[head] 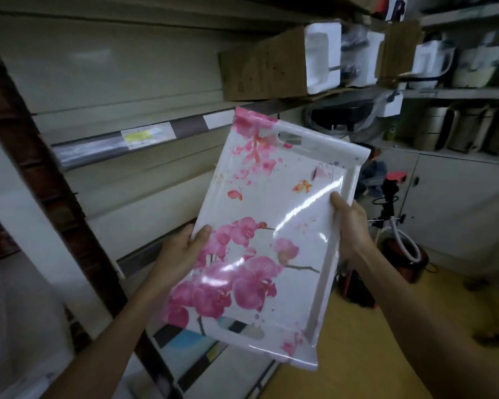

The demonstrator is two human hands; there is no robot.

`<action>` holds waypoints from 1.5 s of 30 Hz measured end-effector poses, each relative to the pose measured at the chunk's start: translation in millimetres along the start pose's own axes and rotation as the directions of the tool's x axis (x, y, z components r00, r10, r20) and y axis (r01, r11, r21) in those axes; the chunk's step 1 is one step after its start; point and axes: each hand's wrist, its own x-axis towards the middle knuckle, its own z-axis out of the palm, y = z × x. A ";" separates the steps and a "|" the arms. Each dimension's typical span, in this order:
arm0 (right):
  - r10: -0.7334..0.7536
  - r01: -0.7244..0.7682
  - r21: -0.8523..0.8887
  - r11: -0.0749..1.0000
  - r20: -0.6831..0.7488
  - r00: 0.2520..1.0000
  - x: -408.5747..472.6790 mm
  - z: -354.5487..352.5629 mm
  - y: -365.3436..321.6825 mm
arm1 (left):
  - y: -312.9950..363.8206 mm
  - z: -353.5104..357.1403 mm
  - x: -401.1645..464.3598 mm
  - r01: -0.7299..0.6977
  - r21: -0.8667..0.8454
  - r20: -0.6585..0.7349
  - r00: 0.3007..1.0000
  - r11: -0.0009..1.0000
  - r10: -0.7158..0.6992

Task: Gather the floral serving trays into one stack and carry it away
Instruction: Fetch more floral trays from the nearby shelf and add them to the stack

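A white floral serving tray [271, 214] with pink orchids and small butterflies, wrapped in shiny clear plastic, is held up in the air in front of the shelves, tilted with its face toward me. My left hand [185, 249] grips its left long edge, thumb on the face. My right hand [350, 226] grips the right long edge, thumb on the face. Cut-out handles show at the top and bottom ends. Whether more trays lie behind this one I cannot tell.
Metal shelving [113, 139] with price labels runs along the left, behind a dark upright post [55, 203]. Cardboard boxes [262, 67] and white appliances sit on upper shelves. Metal pots [458, 131] stand at the right above white cabinets. A red appliance [404, 254] rests on the yellow floor.
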 end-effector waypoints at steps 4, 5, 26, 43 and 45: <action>-0.064 0.063 0.019 0.998 0.063 0.996 -5.4 5.1 -10.9 | 14.3 -0.4 -6.6 -0.050 -0.067 -0.067 0.997 0.996 0.046; -0.072 0.070 0.023 0.997 0.073 0.995 -6.9 8.7 -13.7 | 15.7 -3.2 -8.4 -0.062 -0.071 -0.098 0.994 0.996 0.055; -0.051 0.027 0.056 0.998 0.508 0.860 -86.7 222.5 -6.6 | -10.2 -170.1 -143.7 0.046 0.034 -0.629 0.777 0.998 -0.015; 0.038 -0.041 -0.013 0.999 0.705 0.708 -176.1 353.8 12.5 | -48.7 -274.3 -231.3 0.166 -0.076 -0.751 0.639 0.983 -0.166; 0.037 -0.039 -0.015 0.999 0.734 0.678 -184.1 366.1 14.9 | -52.2 -284.1 -236.5 0.160 -0.140 -0.756 0.620 0.977 -0.210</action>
